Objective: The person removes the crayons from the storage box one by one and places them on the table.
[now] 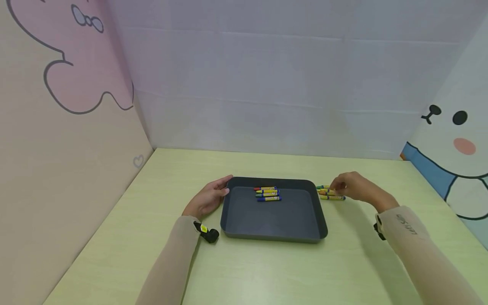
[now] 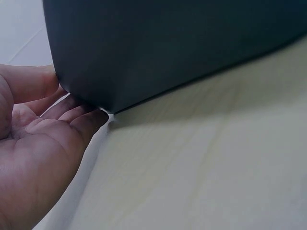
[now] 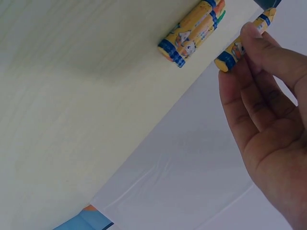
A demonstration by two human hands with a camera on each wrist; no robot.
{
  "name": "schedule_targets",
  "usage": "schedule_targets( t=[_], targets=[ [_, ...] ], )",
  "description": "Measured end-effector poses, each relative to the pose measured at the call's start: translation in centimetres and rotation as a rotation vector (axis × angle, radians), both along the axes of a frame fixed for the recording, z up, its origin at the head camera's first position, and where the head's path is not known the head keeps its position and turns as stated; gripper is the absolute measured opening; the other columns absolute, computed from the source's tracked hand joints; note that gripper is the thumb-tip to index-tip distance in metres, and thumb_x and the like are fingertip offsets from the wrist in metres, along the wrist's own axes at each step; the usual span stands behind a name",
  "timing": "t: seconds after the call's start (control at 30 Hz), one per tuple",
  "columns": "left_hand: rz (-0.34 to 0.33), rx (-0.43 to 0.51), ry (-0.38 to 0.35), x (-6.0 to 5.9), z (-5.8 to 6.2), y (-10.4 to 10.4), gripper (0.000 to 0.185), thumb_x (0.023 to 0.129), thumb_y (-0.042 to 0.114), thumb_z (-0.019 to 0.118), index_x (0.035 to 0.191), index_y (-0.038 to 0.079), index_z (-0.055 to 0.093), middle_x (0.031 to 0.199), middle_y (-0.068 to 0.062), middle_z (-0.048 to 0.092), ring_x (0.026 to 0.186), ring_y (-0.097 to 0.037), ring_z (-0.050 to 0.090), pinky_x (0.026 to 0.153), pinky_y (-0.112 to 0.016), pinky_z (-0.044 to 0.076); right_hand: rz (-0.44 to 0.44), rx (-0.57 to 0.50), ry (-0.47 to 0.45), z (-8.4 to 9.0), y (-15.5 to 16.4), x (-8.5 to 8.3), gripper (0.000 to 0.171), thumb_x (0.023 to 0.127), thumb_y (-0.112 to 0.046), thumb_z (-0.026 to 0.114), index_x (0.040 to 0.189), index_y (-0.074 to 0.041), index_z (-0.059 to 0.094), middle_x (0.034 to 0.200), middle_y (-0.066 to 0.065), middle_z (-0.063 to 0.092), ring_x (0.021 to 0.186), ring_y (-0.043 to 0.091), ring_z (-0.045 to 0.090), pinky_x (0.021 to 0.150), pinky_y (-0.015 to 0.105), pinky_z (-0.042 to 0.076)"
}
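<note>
Tray (image 1: 301, 220) holds four crayons (image 1: 268, 194); left hand (image 1: 207, 198) rests open against its corner (fingers straight). Right wrist view alone shows right hand (image 3: 268, 115) pinching crayon (image 3: 240, 45) beside table pile (image 3: 192, 31)

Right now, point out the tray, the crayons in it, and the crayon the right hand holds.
tray (image 1: 274, 220), head view, bare floor.
crayons in the tray (image 1: 268, 194), head view, middle of the row.
held crayon (image 3: 234, 50), right wrist view, wrapper near its end.

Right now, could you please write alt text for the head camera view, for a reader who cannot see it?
A person's right hand pinches one of several yellow-wrapped crayons lying on a pale green table, just right of a dark grey rectangular plastic tray. Their left hand rests against the tray's left edge, and four more crayons lie inside it.
</note>
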State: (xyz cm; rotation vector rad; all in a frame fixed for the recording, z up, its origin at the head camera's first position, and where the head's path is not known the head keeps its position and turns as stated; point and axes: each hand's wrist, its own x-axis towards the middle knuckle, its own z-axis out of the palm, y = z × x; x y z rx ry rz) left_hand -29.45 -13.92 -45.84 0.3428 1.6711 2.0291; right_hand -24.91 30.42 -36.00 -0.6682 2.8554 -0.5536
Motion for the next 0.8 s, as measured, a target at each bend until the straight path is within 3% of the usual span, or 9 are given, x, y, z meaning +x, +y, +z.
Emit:
schedule_targets(
  t=[0.47,0.8],
  targets=[
    [-0.004,0.003,-0.003,0.1,0.0,0.1,0.06,0.098,-0.005,0.042,0.154,0.007,0.021,0.163,-0.005,-0.006,0.149,-0.022,-0.011,0.121,-0.04,0.007,-0.003,-0.016,-0.046,-2.5,1.2,-0.2,0.013,0.08,0.002,0.071,0.093,-0.001,0.073,0.091,0.01,0.07,0.08,0.018,0.062,0.068,0.032,0.051],
    [0.005,0.013,0.004,0.1,0.1,0.0,0.06,0.098,-0.006,0.042,0.153,0.005,0.02,0.163,-0.006,-0.005,0.149,-0.022,-0.011,0.121,-0.04,0.005,0.031,-0.027,0.005,-3.6,0.9,-0.2,0.015,0.078,0.005,0.072,0.091,-0.001,0.073,0.088,0.008,0.071,0.077,0.014,0.061,0.065,0.029,0.051]
  ],
)
